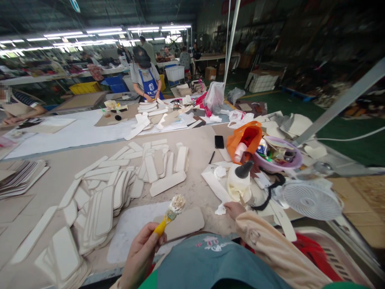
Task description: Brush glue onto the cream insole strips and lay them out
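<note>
My left hand (144,245) is wrapped round the yellow handle of a brush (164,224), its bristles pointing up and caked with a whitish paste. Under the brush a beige rounded panel (186,224) lies on a pale sheet (129,228) at the table's front edge. My right hand (235,210) reaches out to the right, fingers closed, with a crumpled white scrap (221,209) at its fingertips. Just beyond it stands a cream bottle (237,182) with a dark cone-shaped top. Loose piles of white rounded strips (104,208) cover the table to the left.
A white fan (311,199) lies at the right, near a purple basin (293,160) of odds and ends and an orange bag (240,138). A phone (219,141) rests farther back. A metal pole (339,102) slants on the right. Across the table a co-worker (147,78) handles pieces.
</note>
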Demonstrator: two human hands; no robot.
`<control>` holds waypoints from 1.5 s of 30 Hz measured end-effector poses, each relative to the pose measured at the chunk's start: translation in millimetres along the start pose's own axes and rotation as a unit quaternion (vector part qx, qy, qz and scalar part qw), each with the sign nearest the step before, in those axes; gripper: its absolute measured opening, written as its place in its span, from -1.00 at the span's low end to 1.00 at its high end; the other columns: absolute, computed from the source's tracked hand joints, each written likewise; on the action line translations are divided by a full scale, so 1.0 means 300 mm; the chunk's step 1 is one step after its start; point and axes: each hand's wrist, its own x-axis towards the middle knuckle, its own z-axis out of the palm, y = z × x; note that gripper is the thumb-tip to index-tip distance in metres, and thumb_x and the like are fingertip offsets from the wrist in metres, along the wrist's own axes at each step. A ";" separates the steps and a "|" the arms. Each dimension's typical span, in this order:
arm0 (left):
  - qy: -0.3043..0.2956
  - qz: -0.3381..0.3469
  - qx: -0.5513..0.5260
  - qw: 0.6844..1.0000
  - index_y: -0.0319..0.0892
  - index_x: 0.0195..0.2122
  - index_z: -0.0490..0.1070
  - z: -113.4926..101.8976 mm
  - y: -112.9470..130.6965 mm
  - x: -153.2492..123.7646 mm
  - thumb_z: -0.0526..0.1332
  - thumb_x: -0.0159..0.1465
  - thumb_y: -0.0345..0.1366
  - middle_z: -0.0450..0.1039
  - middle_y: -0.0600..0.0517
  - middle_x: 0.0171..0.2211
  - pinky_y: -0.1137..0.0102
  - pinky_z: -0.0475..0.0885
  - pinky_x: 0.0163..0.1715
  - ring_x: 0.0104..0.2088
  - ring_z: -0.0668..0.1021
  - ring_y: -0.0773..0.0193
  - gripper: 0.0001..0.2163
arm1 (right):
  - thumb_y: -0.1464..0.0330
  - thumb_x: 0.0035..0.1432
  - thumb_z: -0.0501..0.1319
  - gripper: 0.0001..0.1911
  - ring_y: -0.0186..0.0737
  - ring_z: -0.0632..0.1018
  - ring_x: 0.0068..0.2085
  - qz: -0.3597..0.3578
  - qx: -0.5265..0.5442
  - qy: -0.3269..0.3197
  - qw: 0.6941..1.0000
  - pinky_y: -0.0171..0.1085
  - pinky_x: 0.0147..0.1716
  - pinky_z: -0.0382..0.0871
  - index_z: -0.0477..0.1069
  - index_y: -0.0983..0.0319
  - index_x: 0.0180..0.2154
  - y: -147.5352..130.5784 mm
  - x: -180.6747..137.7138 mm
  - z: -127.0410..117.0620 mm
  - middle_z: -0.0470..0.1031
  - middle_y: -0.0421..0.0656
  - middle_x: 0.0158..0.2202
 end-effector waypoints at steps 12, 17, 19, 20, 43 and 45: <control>-0.035 0.036 -0.016 0.999 -0.19 -0.34 0.37 0.015 -0.006 -0.003 0.25 0.18 -0.07 0.36 0.08 -0.57 0.48 0.09 -0.52 -0.53 0.32 0.39 -0.74 | 0.19 0.00 0.18 -0.83 -0.08 0.52 -0.30 -0.014 0.033 -0.003 0.999 -0.16 -0.28 0.31 0.42 0.14 -0.47 0.007 -0.002 -0.033 0.51 -0.16 -0.38; 0.000 0.080 -0.007 0.997 -0.19 -0.34 0.39 0.016 -0.015 -0.017 0.26 0.17 -0.08 0.39 0.05 -0.52 0.44 0.17 -0.46 -0.49 0.35 0.35 -0.75 | 0.20 0.02 0.15 -0.79 -0.11 0.48 -0.36 -0.059 0.025 0.035 0.997 -0.14 -0.29 0.32 0.32 0.16 -0.54 -0.005 -0.005 -0.090 0.43 -0.14 -0.44; 0.025 0.123 0.015 0.992 -0.18 -0.34 0.42 0.018 -0.012 -0.024 0.27 0.17 -0.11 0.40 0.04 -0.50 0.42 0.22 -0.41 -0.45 0.38 0.31 -0.77 | 0.24 0.00 0.17 -0.85 -0.13 0.48 -0.36 -0.086 0.050 0.068 0.993 -0.16 -0.29 0.33 0.30 0.16 -0.51 -0.034 -0.021 -0.120 0.43 -0.15 -0.43; 0.031 0.150 0.030 0.988 -0.18 -0.34 0.44 0.019 -0.008 -0.027 0.27 0.17 -0.14 0.40 0.03 -0.49 0.40 0.24 -0.38 -0.42 0.39 0.29 -0.80 | 0.24 0.02 0.17 -0.87 -0.14 0.49 -0.35 -0.103 0.067 0.088 0.988 -0.16 -0.28 0.34 0.31 0.16 -0.48 -0.054 -0.030 -0.136 0.44 -0.15 -0.41; 0.096 0.550 0.448 0.698 -0.22 0.00 0.39 -0.064 0.048 -0.060 0.19 0.14 -0.67 0.41 -0.08 -0.14 0.42 0.49 -0.16 -0.13 0.51 0.27 -0.59 | 0.55 0.05 0.28 -0.75 -0.31 0.52 -0.38 -0.454 0.180 0.293 0.822 -0.36 -0.41 0.42 0.45 0.25 -0.18 -0.637 -0.346 -0.605 0.51 -0.10 -0.37; 0.113 0.566 0.466 0.670 -0.23 0.01 0.39 -0.076 0.049 -0.061 0.18 0.13 -0.69 0.41 -0.09 -0.14 0.37 0.48 -0.10 -0.10 0.50 0.24 -0.57 | 0.56 0.06 0.26 -0.73 -0.31 0.52 -0.37 -0.442 0.184 0.292 0.828 -0.37 -0.40 0.43 0.44 0.25 -0.16 -0.629 -0.344 -0.600 0.50 -0.10 -0.36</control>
